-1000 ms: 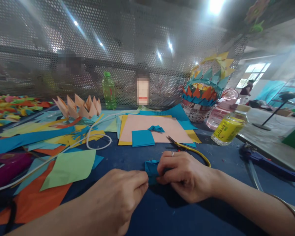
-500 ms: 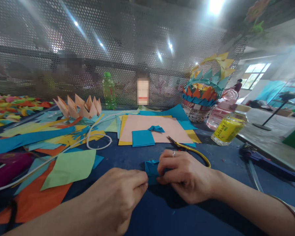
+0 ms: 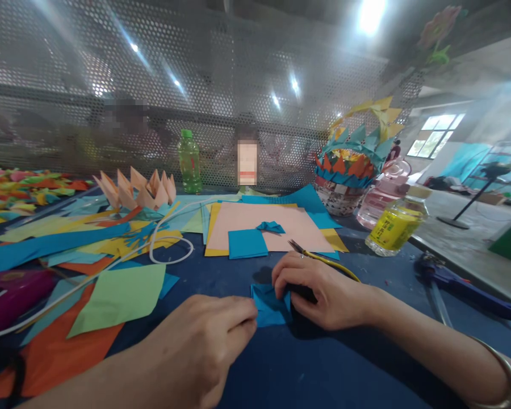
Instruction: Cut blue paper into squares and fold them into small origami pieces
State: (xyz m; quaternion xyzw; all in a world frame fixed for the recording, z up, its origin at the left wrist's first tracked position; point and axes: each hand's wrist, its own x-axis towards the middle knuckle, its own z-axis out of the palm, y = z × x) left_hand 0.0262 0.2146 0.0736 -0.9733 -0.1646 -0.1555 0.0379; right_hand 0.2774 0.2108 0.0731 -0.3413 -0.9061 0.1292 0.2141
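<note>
A small folded piece of blue paper (image 3: 271, 309) lies on the dark blue table between my hands, its right part turned up. My left hand (image 3: 208, 335) is closed, thumb and fingers pinching the paper's left edge. My right hand (image 3: 319, 289) curls over the upper right corner, its fingertips on the folded part; its thumb is apart from the paper. Just beyond sit a blue paper square (image 3: 247, 243) and a small folded blue piece (image 3: 271, 226) on pink sheets (image 3: 289, 218). Yellow-handled scissors (image 3: 323, 260) lie behind my right hand, partly covered by it.
Paper scraps, a green sheet (image 3: 119, 295), a white cord (image 3: 170, 262) and a magenta tool (image 3: 19, 298) are at left. A green bottle (image 3: 189, 162) stands behind. To the right are a decorated paper basket (image 3: 344, 176), a yellow-labelled bottle (image 3: 396, 224) and a blue-handled glue gun (image 3: 472, 287).
My right hand has shifted slightly up and right, uncovering more of the blue paper, whose right part is now lifted. My left hand keeps its pinch at the left edge.
</note>
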